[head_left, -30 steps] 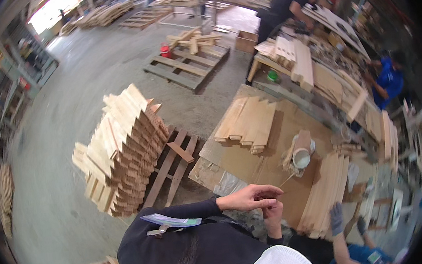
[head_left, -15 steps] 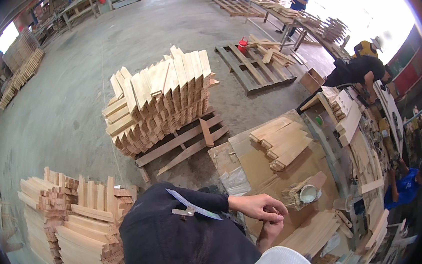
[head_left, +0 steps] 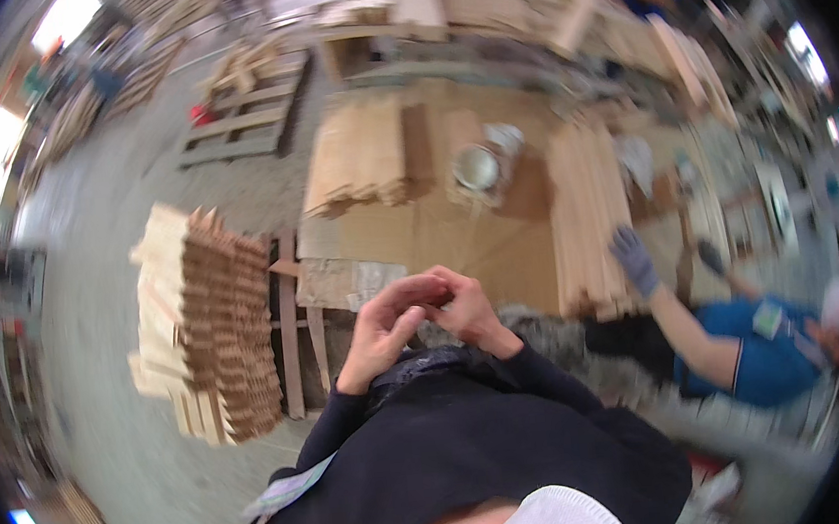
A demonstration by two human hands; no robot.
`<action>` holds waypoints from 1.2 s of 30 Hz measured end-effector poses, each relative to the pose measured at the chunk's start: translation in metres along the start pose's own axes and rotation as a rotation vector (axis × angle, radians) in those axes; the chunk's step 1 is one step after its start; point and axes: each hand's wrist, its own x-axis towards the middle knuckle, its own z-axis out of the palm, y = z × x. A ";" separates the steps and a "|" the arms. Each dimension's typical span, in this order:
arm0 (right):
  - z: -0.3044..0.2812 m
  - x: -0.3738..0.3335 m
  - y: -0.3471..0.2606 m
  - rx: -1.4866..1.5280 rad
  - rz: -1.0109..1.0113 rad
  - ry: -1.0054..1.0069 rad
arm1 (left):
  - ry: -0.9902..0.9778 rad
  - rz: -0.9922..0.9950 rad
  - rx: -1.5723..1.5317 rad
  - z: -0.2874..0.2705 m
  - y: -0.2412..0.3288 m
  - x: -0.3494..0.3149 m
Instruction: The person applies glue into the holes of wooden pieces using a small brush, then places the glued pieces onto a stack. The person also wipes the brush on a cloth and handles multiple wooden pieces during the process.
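My two bare hands meet in front of my waist, in the lower middle of the head view. My left hand [head_left: 385, 327] is cupped, with its thumb standing apart from the fingers. Its fingertips touch my right hand [head_left: 471, 315], whose fingers are bent inward against them. Anything small between the fingers is hidden. Just beyond my hands is a low work surface covered with brown cardboard [head_left: 438, 240]. On it lie wooden boards [head_left: 360, 152] at the far left, a round container [head_left: 476, 168] with pale contents, and a row of long boards [head_left: 580, 218] on the right.
A person in a blue shirt [head_left: 756, 347] is at the right, a grey-gloved hand [head_left: 634, 258] by the long boards. Stacked wood [head_left: 210, 320] stands left, a slatted pallet [head_left: 247, 112] farther back. A bench with wood pieces [head_left: 497, 11] runs along the far side.
The view has swung to the right, so the cardboard-covered surface is now straight ahead. Both hands show more fully, still together. The person with grey gloves has come into view.
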 end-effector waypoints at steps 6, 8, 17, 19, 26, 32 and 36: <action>-0.018 -0.028 0.006 0.095 0.076 0.184 | -0.189 -0.138 0.001 0.012 -0.009 0.025; -0.019 -0.035 0.009 0.135 0.102 0.239 | -0.255 -0.176 0.017 0.015 -0.011 0.031; -0.027 -0.033 0.007 0.003 0.247 0.339 | -0.352 -0.220 0.096 -0.012 -0.012 0.052; -0.043 -0.028 0.008 -0.054 0.234 0.397 | -0.322 -0.238 0.105 -0.028 -0.008 0.055; -0.142 0.022 0.026 -0.376 0.232 0.634 | -0.220 -0.307 0.149 -0.074 -0.020 0.091; -0.224 0.116 0.099 -0.845 0.093 0.463 | -0.103 -0.315 0.160 -0.068 -0.019 0.127; -0.265 0.195 0.163 -1.174 0.042 0.114 | 0.083 -0.338 0.196 -0.054 -0.031 0.136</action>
